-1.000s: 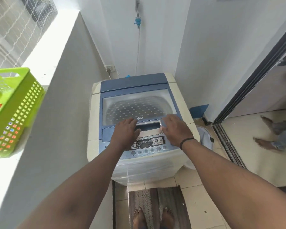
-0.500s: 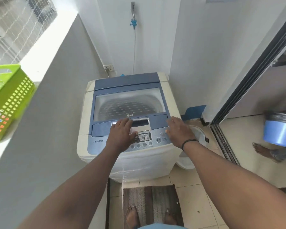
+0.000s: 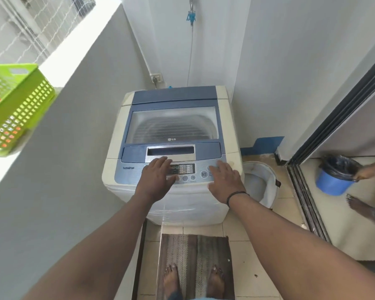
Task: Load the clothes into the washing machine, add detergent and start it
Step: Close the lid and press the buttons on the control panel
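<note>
Blue plastic frames the top of the washing machine (image 3: pixel 173 152), which fills the centre of the frame with its clear lid (image 3: pixel 173 124) lying flat and closed over the drum; through the window only the ribbed drum wall shows, so whether clothes are inside cannot be told. Both hands sit on the control panel (image 3: pixel 188 171) at the front edge, presumably because that is where the lid handle recess and the buttons meet. The left hand (image 3: pixel 155 180) lies flat with fingers straight and close together, tips touching the lower lip of the silver handle recess (image 3: pixel 171 151), gripping nothing. The right hand (image 3: pixel 225 180), with a dark band at the wrist, lies flat as well, fingers spread a little over the right end of the panel just beside the round start button (image 3: pixel 204 174), also holding nothing. In the left of the frame a green laundry basket (image 3: pixel 20 109) rests on the bright ledge, something orange showing inside it; it is well apart from the machine, so loading probably has yet to be done. At lower centre, bare feet stand on a striped mat (image 3: pixel 195 263). A white bucket (image 3: pixel 260 182) stands just right of the machine, and at the right edge another person's feet show near a blue bin (image 3: pixel 331 180)
</note>
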